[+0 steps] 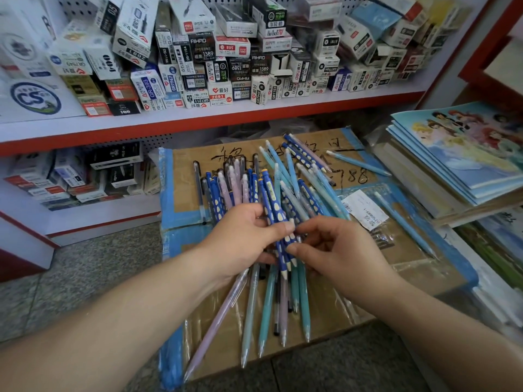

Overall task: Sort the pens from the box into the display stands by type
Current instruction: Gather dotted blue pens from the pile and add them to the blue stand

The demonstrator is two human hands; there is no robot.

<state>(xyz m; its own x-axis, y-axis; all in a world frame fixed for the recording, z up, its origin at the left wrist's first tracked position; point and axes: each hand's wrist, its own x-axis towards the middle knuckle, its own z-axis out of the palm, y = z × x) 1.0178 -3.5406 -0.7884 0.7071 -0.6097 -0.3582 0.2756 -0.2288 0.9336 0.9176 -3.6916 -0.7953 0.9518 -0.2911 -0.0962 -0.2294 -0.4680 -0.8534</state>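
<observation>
While my left grip [246, 236] clasps the fanned bundle of pens [235, 188], my right grip [336, 250] pinches the dotted blue pens [273, 205], so I judge I'm mid-sorting by type. Loose teal pens [356, 162] lie at one o'clock on the cardboard box [184, 193]. Next I must draw the dotted ones free; no display stand shows.

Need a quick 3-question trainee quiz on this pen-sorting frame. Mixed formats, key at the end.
1. True or false: the left hand holds a bundle of pens.
2. What does the right hand pinch? A) dark blue dotted pens B) lilac pens C) grey pens
3. Short answer: what is stacked to the right of the cardboard box?
Key: 1 true; 2 A; 3 books with cartoon covers.
</observation>
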